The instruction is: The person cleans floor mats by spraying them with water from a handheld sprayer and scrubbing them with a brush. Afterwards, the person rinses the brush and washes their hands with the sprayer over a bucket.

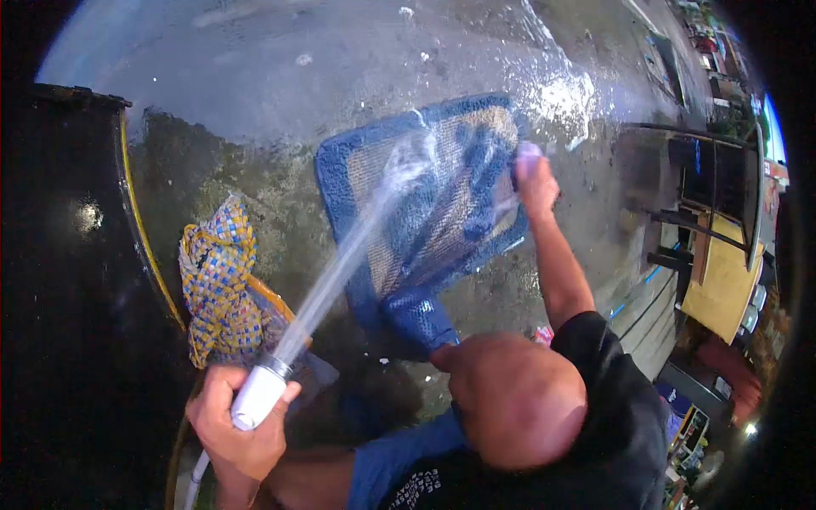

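My left hand (pixel 246 433) is wrapped round a white spray nozzle (pixel 259 395) with a grey tip, at the lower left. A thick jet of water (pixel 348 246) runs from it onto a blue and beige rug (pixel 382 263), which lies wet on the ground. At the rug's right edge, my right hand (pixel 537 187) is closed on a small light-purple object (pixel 529 153) whose kind I cannot make out. My bent knee (pixel 518 399) sticks up in front. Below it, something that looks like a blue boot (pixel 421 319) rests against the rug's near edge.
A yellow, blue and white woven sack (pixel 221 280) lies crumpled left of the rug. Farther left stands a dark panel (pixel 85 212) with a yellow edge. The concrete ground (pixel 255 76) is wet, with foam. On the right are a metal frame (pixel 756 195) and a yellowish board (pixel 722 280).
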Available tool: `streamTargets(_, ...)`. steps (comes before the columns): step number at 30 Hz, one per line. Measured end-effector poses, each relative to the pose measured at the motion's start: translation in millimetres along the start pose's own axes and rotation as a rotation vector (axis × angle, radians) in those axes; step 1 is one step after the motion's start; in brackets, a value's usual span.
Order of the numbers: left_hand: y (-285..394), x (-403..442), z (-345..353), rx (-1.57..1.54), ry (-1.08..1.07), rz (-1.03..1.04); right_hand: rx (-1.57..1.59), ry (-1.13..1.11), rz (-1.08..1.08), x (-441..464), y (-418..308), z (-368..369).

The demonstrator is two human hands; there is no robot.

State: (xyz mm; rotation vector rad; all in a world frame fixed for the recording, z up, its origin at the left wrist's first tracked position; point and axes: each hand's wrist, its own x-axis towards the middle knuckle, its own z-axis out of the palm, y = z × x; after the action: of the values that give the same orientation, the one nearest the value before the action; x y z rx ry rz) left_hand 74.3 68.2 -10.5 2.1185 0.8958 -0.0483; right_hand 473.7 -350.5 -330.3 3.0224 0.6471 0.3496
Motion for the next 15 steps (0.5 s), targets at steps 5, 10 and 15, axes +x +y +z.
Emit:
streamTargets(5, -4, -9, 14, -0.049, -0.052, 0.062, 0.247, -0.168, -0.104, -52, -84, -24)
streamTargets(10, 10, -15, 18, -0.051, -0.098, 0.041, 0.092, -0.274, 0.03, -90, -33, -13)
streamTargets(15, 8, -30, 24, -0.076, -0.056, 0.097, 0.289, -0.145, 0.182, -55, -52, -44)
